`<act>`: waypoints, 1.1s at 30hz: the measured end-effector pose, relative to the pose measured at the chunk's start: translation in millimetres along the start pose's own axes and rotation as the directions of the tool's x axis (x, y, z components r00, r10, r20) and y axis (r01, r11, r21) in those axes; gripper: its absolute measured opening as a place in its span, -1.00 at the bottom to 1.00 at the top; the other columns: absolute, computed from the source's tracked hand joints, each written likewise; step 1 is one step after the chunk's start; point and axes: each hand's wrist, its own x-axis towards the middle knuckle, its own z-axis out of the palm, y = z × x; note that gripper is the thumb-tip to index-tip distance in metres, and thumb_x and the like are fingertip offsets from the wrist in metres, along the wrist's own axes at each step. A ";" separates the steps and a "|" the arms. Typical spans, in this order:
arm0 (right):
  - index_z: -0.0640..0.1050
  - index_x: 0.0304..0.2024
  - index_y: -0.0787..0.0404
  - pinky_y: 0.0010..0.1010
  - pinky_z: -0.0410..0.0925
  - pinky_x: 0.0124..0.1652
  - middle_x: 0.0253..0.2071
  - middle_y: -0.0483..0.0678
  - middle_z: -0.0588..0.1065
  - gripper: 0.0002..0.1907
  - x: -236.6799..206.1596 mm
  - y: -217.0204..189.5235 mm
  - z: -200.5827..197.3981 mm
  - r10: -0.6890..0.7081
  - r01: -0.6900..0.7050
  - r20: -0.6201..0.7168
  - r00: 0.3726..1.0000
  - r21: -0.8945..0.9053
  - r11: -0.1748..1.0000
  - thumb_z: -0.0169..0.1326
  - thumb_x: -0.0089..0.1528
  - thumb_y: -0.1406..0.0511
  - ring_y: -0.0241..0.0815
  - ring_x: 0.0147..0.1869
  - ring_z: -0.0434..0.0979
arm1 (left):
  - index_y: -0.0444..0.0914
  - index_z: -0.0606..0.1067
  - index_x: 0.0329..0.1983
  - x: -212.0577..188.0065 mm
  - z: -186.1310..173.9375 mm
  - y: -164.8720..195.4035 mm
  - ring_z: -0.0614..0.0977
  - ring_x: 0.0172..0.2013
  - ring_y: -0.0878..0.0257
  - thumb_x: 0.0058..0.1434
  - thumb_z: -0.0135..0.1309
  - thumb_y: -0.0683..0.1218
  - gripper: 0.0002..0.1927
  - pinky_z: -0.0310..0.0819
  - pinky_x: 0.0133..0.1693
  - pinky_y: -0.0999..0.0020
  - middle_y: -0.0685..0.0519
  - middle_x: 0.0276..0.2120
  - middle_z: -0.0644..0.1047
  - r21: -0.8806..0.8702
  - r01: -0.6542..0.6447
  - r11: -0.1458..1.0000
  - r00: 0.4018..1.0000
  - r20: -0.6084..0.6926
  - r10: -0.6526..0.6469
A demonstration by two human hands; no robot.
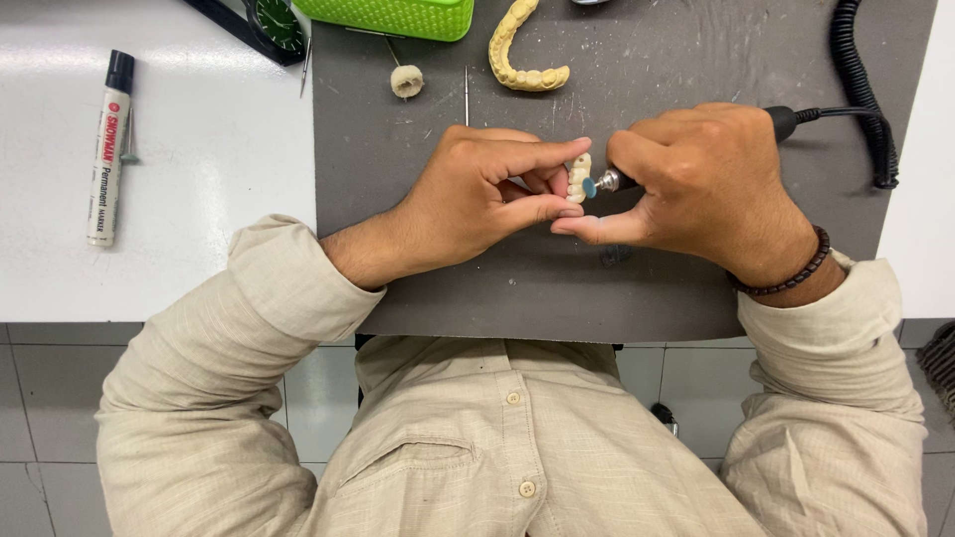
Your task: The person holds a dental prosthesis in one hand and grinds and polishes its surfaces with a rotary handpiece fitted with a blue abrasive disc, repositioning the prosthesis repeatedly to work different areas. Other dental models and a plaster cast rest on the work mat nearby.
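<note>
Two hands at work over grey mat (448, 278). Left hand (477, 199): fingers pinched on small row of false teeth (578, 177), held above mat centre. Right hand (696, 174): closed around rotary tool (609, 181), small blue disc tip touching teeth; thumbs of both hands meeting below. Coiled black cord (863, 89) trailing from tool to upper right. Beyond hands on mat: cream teeth cast (517, 60), white buffing wheel (406, 81). Green basket (398, 15) at top edge. Marker pen (107, 149) on white table (199, 179), well left.
</note>
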 end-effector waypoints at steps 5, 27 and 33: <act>0.40 -0.65 0.12 -0.38 0.13 -0.57 -0.70 -0.18 0.29 -0.26 -0.8 0.2 -0.6 0.020 -0.020 -0.003 1.000 -0.014 1.000 0.28 0.05 -0.33 -0.22 -0.63 0.29 | -0.13 0.48 0.31 -0.6 -1.1 -0.7 0.70 -0.21 0.39 0.34 0.31 -0.22 -0.50 0.74 -0.11 0.53 0.10 -0.18 0.65 -0.047 0.005 0.999 1.000 0.008 -0.004; 0.45 -0.63 0.09 -0.38 0.16 -0.55 -0.69 -0.18 0.32 -0.33 0.7 -2.8 -1.7 0.018 -0.018 0.010 1.000 0.016 1.000 0.31 0.07 -0.28 -0.20 -0.61 0.32 | -0.14 0.46 0.34 -0.6 -0.7 -1.5 0.71 -0.17 0.40 0.38 0.27 -0.24 -0.51 0.74 -0.07 0.53 0.09 -0.16 0.64 -0.081 0.018 0.997 1.000 0.021 -0.016; 0.45 -0.59 0.09 -0.38 0.16 -0.54 -0.66 -0.18 0.33 -0.33 1.4 -2.9 -2.2 0.026 -0.026 0.017 1.000 0.016 1.000 0.31 0.09 -0.28 -0.20 -0.59 0.33 | -0.14 0.46 0.34 -0.4 -0.7 -1.0 0.68 -0.20 0.39 0.37 0.26 -0.26 -0.51 0.73 -0.10 0.54 0.09 -0.17 0.62 -0.052 0.030 0.998 0.999 0.031 -0.028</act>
